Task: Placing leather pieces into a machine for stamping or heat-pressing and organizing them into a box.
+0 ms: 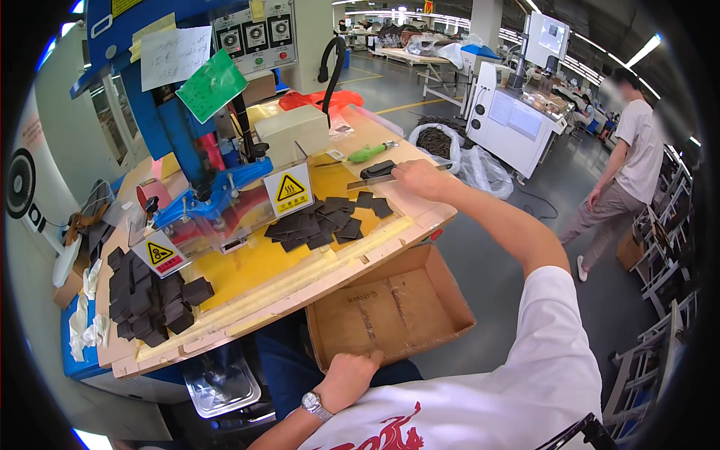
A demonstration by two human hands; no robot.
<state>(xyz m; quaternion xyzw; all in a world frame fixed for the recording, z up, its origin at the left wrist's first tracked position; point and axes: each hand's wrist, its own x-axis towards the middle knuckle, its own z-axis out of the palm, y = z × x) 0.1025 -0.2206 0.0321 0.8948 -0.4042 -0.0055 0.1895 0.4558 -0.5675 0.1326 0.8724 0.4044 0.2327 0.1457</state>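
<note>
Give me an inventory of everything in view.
Table: one, tan, centre
Press: one, blue, table's rear left
Warning triangles: two, yellow, press front
Flat pieces: many, black, tabletop piles
Tool: one, green, table's far side
Object: one, black, table's right
Metal strip: one, grey, table's right
Box: one, brown, below table edge
Worker: one, pale shirt, right
Machine: one, white, rear right
Background clutter: uncounted, mixed, rear
Left hand: one, bare, at box rim
Right hand: one, bare, at metal strip

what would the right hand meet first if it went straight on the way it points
Likely the black object just ahead of the right hand, perhaps already touching it; the green tool lies roughly beyond, though depth is unclear.
</note>
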